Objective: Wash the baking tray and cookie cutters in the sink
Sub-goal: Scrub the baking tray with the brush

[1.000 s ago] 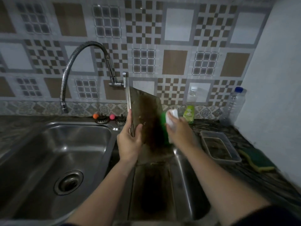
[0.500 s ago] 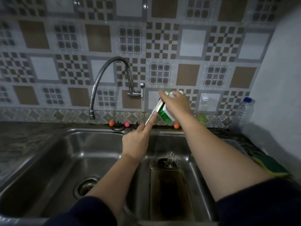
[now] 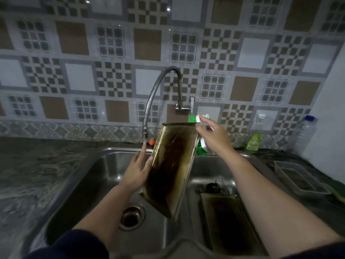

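Head view: you tilt the baking tray [image 3: 170, 165] over the sink [image 3: 104, 165], left hand [image 3: 137, 171] flat-fingered against its edge, right hand [image 3: 212, 136] gripping a green scrubber [image 3: 201, 146] behind it. Likely scrubbing; rinsing next needs the faucet [image 3: 162, 98] opened. Second tray [image 3: 226, 219] lies in the right basin. Dark stone counter [image 3: 37, 165], patterned tiles.

Stained baking tray [image 3: 170, 165] tilted upright over sink [image 3: 104, 165] divider.
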Tool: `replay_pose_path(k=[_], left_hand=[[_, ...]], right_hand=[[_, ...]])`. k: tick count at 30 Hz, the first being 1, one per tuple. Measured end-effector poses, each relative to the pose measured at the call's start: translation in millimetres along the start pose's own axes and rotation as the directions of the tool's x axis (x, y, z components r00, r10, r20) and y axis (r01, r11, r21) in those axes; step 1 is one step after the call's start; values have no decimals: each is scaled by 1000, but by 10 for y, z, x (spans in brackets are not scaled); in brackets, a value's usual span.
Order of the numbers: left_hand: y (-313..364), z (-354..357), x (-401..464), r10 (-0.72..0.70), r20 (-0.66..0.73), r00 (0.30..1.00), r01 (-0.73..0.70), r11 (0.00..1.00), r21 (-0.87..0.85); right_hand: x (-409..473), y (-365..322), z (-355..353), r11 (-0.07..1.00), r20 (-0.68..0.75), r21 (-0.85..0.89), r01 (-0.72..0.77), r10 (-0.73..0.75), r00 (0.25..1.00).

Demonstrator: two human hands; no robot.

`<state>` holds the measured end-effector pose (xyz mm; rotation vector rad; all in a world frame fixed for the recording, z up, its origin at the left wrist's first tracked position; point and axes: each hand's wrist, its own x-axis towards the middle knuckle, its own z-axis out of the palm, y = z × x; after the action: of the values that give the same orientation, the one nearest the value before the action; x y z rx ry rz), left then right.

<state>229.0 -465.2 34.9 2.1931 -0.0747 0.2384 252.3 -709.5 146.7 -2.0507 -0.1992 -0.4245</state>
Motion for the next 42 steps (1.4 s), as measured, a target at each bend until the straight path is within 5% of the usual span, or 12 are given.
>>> replay_pose_path(k=[3, 6, 11, 14, 22, 34, 42], left_hand=[[-220, -80, -122, -9, 132, 991, 32, 984, -176], [-357, -98, -180, 16, 150, 989, 9, 987, -162], [-658, -165, -195, -83, 27, 996, 86, 984, -156], [-938, -238, -201, -222, 28, 975, 222, 975, -10], [-1497, -6, -127, -555, 100, 826, 480, 784, 394], [-1724, 262, -166, -745, 226, 627, 617, 652, 441], [-1593, 152, -144, -698, 160, 698, 525, 651, 548]], right_hand=[[-72, 82, 224, 997, 28, 55, -45, 44, 999], [-128, 160, 397, 993, 10, 64, -97, 96, 995], [-144, 373, 571, 984, 22, -123, -132, 135, 991], [-225, 578, 662, 947, 1, -285, -151, 157, 988], [-572, 973, 788, 877, 16, -440, -195, 225, 974], [-732, 1190, 824, 870, 7, -452, -198, 226, 974], [-766, 1149, 746, 874, 8, -438, -213, 241, 971]])
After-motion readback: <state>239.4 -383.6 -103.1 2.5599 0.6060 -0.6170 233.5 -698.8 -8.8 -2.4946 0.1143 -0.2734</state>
